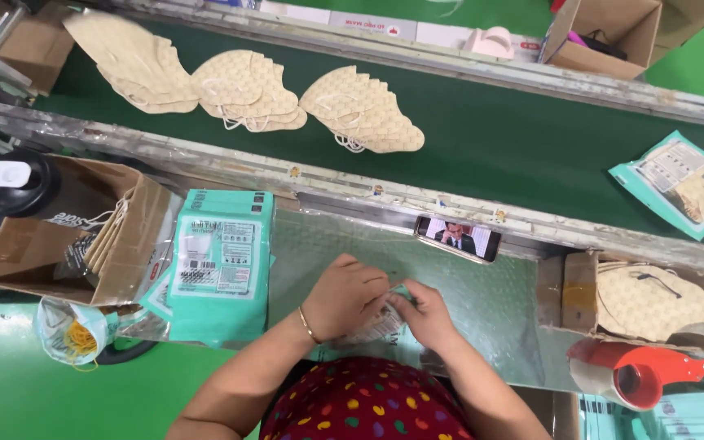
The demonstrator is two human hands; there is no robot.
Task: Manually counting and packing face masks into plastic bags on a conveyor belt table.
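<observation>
L hand (350, 295) & R hand (427, 313) both pinching teal packet (385, 326), prob. mask pouch, on worktable (482, 301)

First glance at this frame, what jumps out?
Three fanned stacks of beige masks lie on the dark green conveyor belt at the top. Near the bottom centre, the left hand and right hand meet over a teal pouch on the bench. A stack of teal pouches sits to their left, and a red tape dispenser lies at the lower right.
</observation>
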